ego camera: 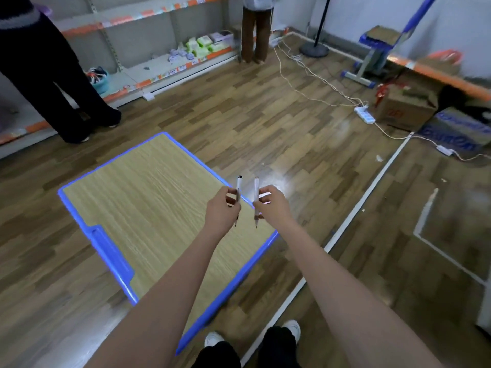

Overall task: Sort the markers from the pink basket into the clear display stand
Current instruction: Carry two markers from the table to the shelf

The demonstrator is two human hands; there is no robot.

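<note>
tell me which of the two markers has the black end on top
The marker in the left hand: its marker has a black top end, while the right hand's marker is pale there.

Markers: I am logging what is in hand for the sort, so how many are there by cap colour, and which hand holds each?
Black-capped marker: 1, upright in the left hand
Light-capped marker: 1, upright in the right hand
Total: 2 markers. No pink basket or clear display stand shows in this view.
</note>
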